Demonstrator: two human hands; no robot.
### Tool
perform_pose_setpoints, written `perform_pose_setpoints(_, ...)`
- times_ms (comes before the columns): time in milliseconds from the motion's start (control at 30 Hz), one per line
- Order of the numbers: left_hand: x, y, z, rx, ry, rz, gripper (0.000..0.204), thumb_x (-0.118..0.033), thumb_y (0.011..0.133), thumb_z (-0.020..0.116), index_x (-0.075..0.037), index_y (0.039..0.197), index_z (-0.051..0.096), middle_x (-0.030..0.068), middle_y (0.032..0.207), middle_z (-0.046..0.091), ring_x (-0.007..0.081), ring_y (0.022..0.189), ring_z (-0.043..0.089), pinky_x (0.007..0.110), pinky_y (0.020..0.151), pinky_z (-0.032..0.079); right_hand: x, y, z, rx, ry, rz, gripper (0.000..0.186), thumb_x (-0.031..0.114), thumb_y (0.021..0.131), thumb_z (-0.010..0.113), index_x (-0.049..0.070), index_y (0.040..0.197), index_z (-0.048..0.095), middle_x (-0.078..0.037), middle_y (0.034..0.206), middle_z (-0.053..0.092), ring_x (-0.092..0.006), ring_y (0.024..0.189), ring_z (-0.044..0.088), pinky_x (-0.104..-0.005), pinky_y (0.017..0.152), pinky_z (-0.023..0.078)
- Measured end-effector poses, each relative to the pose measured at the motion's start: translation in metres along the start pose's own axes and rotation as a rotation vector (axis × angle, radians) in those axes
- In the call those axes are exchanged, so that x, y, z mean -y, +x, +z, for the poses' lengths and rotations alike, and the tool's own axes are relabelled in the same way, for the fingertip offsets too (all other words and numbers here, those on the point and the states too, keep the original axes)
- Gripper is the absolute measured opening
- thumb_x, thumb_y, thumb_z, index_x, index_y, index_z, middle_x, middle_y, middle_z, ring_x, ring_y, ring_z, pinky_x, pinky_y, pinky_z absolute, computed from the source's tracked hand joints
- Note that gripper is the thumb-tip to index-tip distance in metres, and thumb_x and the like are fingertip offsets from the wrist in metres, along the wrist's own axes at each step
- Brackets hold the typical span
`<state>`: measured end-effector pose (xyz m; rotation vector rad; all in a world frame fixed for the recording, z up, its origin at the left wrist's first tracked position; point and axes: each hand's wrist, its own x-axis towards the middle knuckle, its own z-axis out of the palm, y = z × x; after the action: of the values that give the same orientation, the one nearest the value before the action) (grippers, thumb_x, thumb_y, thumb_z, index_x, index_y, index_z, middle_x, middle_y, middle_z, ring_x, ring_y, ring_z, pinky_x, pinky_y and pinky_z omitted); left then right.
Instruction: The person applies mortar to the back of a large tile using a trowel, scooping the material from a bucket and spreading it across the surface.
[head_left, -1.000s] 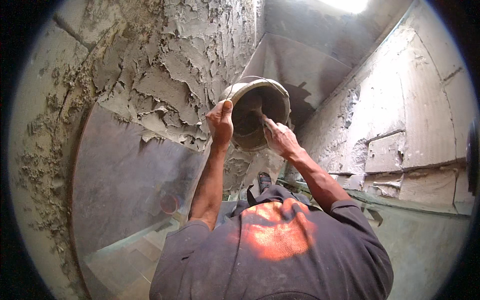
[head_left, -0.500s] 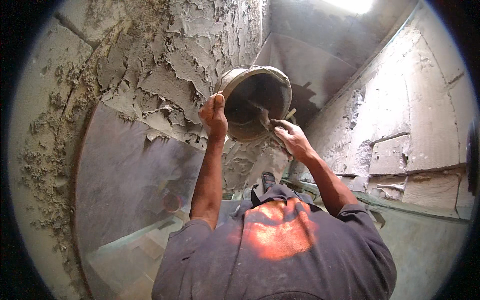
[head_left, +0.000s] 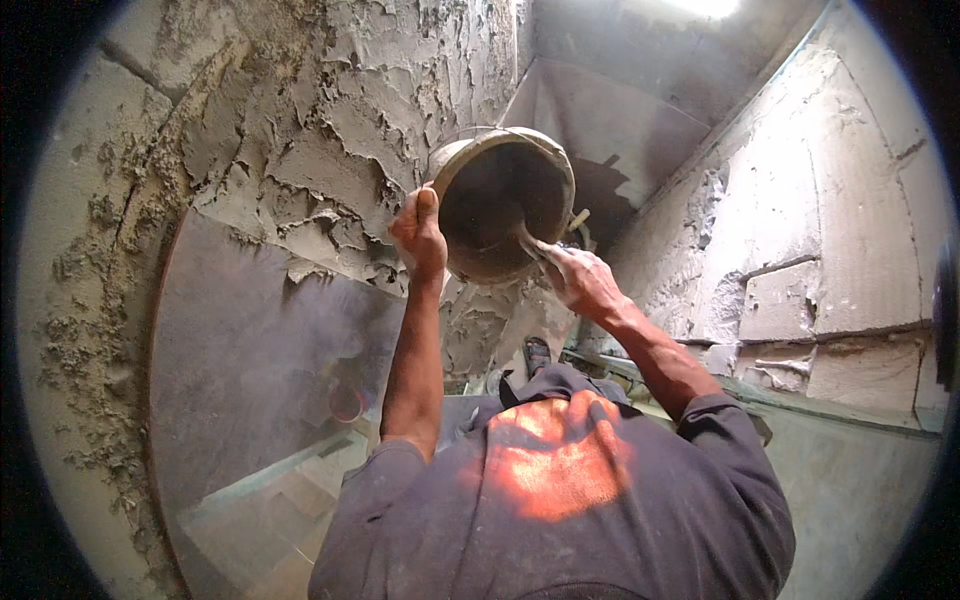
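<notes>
A round, mortar-stained bucket [head_left: 552, 150] is tipped so that its dark mouth faces me, with its thin wire handle lying along the far rim. My left hand [head_left: 420, 235] grips the left side of the rim, thumb on top and fingers hidden around the outside. At the lower right of the mouth, my right hand [head_left: 585, 280] is closed around a trowel [head_left: 528, 238]. Its mortar-coated blade reaches over the rim into the bucket, where shadow hides the tip. The trowel's handle is mostly covered by my fingers.
Rough, flaking mortar covers the wall [head_left: 350, 140] at the far left. Pale block masonry [head_left: 780, 230] stands to the right. A smooth grey panel [head_left: 250, 330] lies to the left, near a small reddish round thing [head_left: 346, 403]. A short pale pipe [head_left: 579, 219] shows beside the bucket.
The bucket has shifted slightly left and up in view with my left hand. My right hand has turned over the trowel, and the blade shows less inside the bucket.
</notes>
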<state>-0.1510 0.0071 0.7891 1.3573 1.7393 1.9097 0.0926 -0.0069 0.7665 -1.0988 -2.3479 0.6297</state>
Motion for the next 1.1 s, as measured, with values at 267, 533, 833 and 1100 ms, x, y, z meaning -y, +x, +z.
perform_pose_setpoints(267, -0.008, 0.001, 0.003, 0.016, -0.045, -0.070, 0.036, -0.030, 0.096, 0.054, 0.004, 0.097, 0.067, 0.0130, 0.078, 0.067, 0.0164, 0.072, 0.059, 0.032, 0.067, 0.047, -0.024, 0.005, 0.021, 0.005, -0.107, 0.009, 0.036, 0.021, 0.091, 0.052, 0.017, 0.127, 0.051, -0.022, 0.080, 0.063, -0.0403, 0.072, 0.063, -0.0487, 0.061, 0.049)
perform_pose_setpoints(533, -0.008, 0.013, 0.000, 0.022, 0.040, -0.010, 0.036, -0.031, 0.096, 0.053, 0.003, 0.095, 0.066, 0.0138, 0.075, 0.066, 0.0176, 0.068, 0.059, 0.033, 0.063, 0.046, -0.014, 0.007, -0.020, 0.114, -0.047, 0.109, 0.037, 0.018, 0.088, 0.056, 0.012, 0.125, 0.056, -0.023, 0.088, 0.064, -0.0405, 0.083, 0.062, -0.0473, 0.071, 0.050)
perform_pose_setpoints(833, -0.013, 0.025, -0.002, 0.038, 0.008, 0.014, 0.041, -0.033, 0.097, 0.051, 0.003, 0.081, 0.062, 0.0079, 0.063, 0.056, 0.0143, 0.059, 0.047, 0.034, 0.055, 0.038, -0.015, 0.011, -0.058, 0.286, 0.621, 0.349, 0.052, 0.021, 0.084, 0.066, -0.001, 0.127, 0.047, -0.010, 0.092, 0.064, -0.0192, 0.077, 0.059, -0.0336, 0.071, 0.048)
perform_pose_setpoints(1100, -0.019, 0.020, 0.024, 0.120, 0.002, 0.074, 0.039, -0.032, 0.096, 0.053, 0.003, 0.085, 0.065, 0.0096, 0.061, 0.057, 0.0161, 0.059, 0.052, 0.034, 0.056, 0.040, -0.013, 0.039, -0.026, 0.099, -0.343, 0.069, 0.053, 0.015, 0.085, 0.055, 0.004, 0.134, 0.041, -0.019, 0.094, 0.053, -0.0377, 0.075, 0.063, -0.0448, 0.063, 0.053)
